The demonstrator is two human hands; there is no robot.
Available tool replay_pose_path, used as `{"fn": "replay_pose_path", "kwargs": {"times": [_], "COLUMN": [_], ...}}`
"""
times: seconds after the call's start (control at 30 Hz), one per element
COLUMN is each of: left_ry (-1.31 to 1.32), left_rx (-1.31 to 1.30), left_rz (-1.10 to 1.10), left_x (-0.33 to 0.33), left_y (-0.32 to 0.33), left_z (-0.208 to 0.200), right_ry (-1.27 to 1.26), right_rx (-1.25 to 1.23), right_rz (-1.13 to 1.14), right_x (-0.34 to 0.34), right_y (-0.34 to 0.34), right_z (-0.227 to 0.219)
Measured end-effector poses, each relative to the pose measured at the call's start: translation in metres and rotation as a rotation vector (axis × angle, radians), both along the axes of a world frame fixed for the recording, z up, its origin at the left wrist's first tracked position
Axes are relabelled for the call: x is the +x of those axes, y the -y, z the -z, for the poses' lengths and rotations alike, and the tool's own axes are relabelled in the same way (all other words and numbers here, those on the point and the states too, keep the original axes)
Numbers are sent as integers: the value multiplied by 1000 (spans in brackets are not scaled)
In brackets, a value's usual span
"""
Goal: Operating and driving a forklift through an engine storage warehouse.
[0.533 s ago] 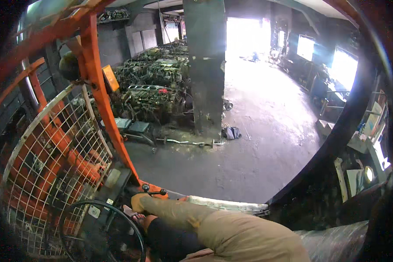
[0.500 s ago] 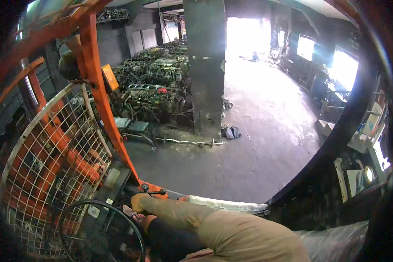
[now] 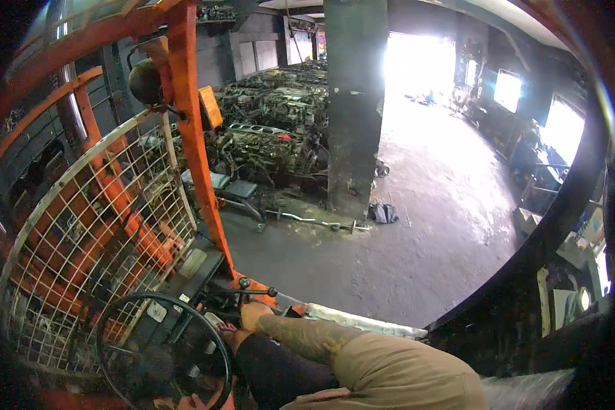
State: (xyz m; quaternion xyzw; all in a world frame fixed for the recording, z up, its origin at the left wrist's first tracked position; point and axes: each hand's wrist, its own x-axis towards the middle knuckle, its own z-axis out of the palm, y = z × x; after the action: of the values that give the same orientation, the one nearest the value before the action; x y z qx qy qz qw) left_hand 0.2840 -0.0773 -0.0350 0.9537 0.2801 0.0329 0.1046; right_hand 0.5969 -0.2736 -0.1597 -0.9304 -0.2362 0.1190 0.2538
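Observation:
My right hand (image 3: 254,316) reaches in from the right on a patterned, tattoo-like forearm with a khaki sleeve. It rests low beside a set of control levers (image 3: 272,292) with round black knobs; its fingers are hidden. Left of it stands a black steering wheel (image 3: 164,296) with a thin rim. A skin-coloured shape at the bottom edge, by the wheel's lower rim, looks like part of my left hand (image 3: 201,402), but its fingers are too dark to make out. My dark-clothed leg (image 3: 280,369) lies under the right arm, and bare toes (image 3: 225,328) show beside the wheel.
An orange post (image 3: 184,102) and a curved wire mesh guard (image 3: 68,239) stand at left. Beyond are rows of engines (image 3: 280,102), a grey pillar (image 3: 355,109), a bench (image 3: 236,191), a bent bar (image 3: 314,222) and a dark bag (image 3: 383,213) on the concrete floor (image 3: 362,273).
The whole scene has shifted to the right and slightly down in view. My right hand stays beside the levers, and more of its patterned forearm is in sight.

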Motion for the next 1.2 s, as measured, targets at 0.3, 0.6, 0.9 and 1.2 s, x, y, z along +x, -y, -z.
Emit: {"fn": "replay_pose_path", "kwargs": {"times": [0.3, 0.6, 0.9, 1.2], "left_ry": [375, 306, 51, 439], "left_rx": [234, -7, 5, 205], "left_rz": [-142, -120, -166, -38], "left_x": [-3, -17, -3, 0], "left_y": [-22, -3, 12, -21], "left_z": [76, 24, 7, 70], "right_ry": [282, 606, 76, 89], "right_rx": [-111, 87, -103, -223], "right_rz": [3, 178, -42, -120], "right_x": [34, 15, 23, 25], "right_y": [-11, -30, -26, -8], "right_z": [66, 55, 45, 10]}}
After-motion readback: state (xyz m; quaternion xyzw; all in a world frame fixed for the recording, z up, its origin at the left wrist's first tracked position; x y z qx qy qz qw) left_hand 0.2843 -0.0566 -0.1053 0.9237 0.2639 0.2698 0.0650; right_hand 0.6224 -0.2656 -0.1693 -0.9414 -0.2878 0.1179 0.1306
